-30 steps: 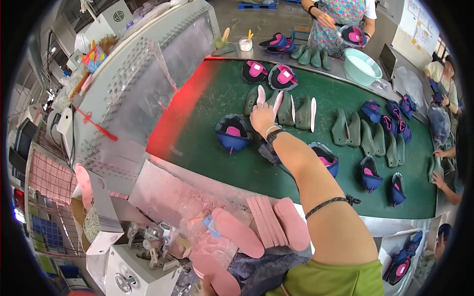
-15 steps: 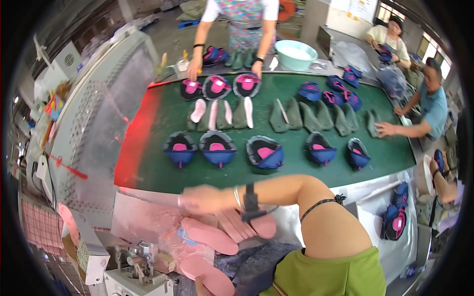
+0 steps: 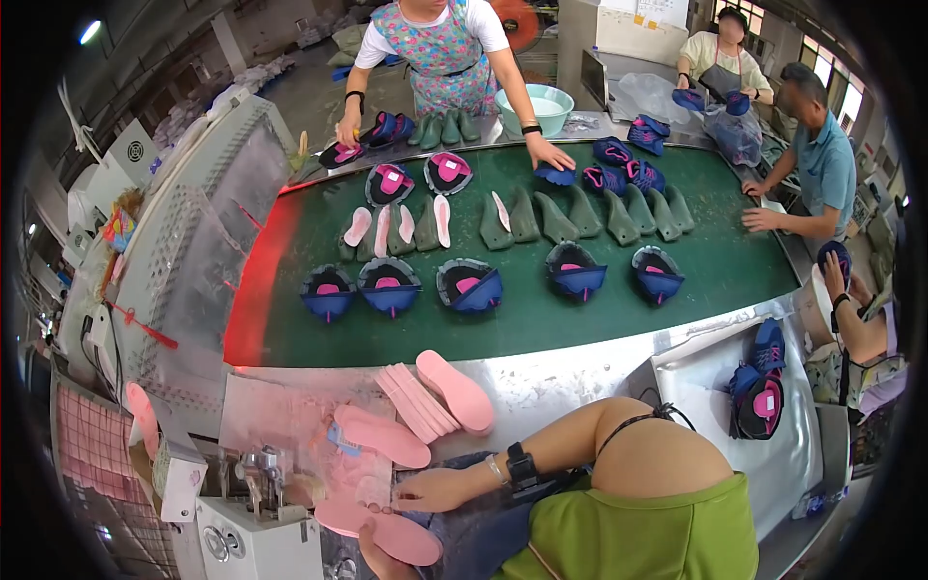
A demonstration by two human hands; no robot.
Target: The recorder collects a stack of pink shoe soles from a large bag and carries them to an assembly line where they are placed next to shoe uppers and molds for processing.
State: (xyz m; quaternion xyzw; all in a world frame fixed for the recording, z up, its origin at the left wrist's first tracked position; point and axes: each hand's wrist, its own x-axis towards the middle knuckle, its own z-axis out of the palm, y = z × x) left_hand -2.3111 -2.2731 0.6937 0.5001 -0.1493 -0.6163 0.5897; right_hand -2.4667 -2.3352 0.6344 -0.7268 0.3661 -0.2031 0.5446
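Note:
My left hand (image 3: pixel 377 553) comes up from the lower edge, closed on a pink insole (image 3: pixel 387 534). My right hand (image 3: pixel 435 490) is just above that insole, fingers loosely stretched to the left, with its fingertips by the insole's upper edge; I see nothing held in it. Around them lie another pink insole (image 3: pixel 387 437) on a crumpled clear plastic bag, a fanned stack of pink insoles (image 3: pixel 416 404), and a single pink insole (image 3: pixel 456 391) against the stack.
A green conveyor belt (image 3: pixel 541 333) carries blue shoe uppers (image 3: pixel 391 287) and dark green shoe lasts (image 3: pixel 556 220). Across it, a co-worker's hand (image 3: pixel 549 153) touches an upper. A small machine (image 3: pixel 256 532) stands lower left; a metal tray (image 3: pixel 701 382) with shoes lies right.
My right hand has moved from the belt's near edge down to the held insole. The view has shifted. The co-worker opposite has moved one hand right to a blue upper.

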